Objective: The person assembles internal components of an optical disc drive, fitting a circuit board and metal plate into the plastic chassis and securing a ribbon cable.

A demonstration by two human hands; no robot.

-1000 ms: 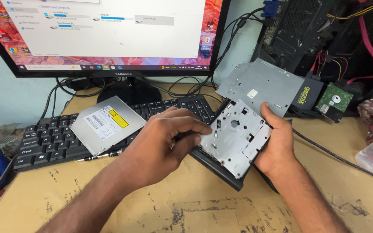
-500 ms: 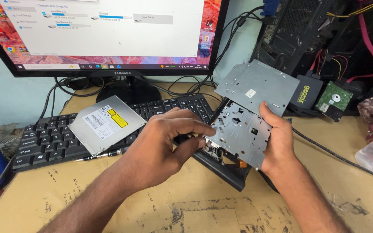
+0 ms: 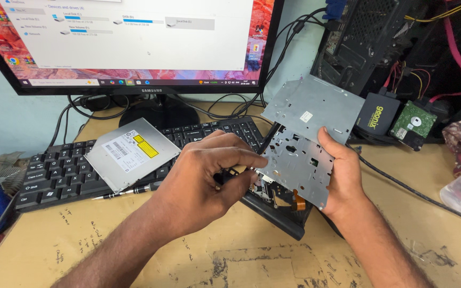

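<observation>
Nearest, a scuffed, ink-marked wooden desk (image 3: 134,250), with two bare forearms reaching in from the bottom edge. At centre, left hand (image 3: 204,178) curled narrow, thumb and forefinger pinched on the left edge of a perforated grey metal plate (image 3: 297,162). Opposite, right hand (image 3: 342,181) cupped around the same plate's right side, thumb laid flat on its face, plate tilted up toward the camera. Just beneath the plate, an opened black drive body (image 3: 278,205) resting on the desk, with an orange ribbon strip showing inside. Further left, a black keyboard (image 3: 54,176), a slim silver disc drive (image 3: 132,152) with a yellow sticker lying across its keys, and a thin pen-like tool (image 3: 129,191) against its front edge. Behind the plate, a second flat grey metal cover (image 3: 316,106), propped at an angle. Farther back, a lit monitor (image 3: 129,42) on its stand and an open computer case (image 3: 380,37) with loose cables, a bare green hard drive (image 3: 413,124) beside it.
</observation>
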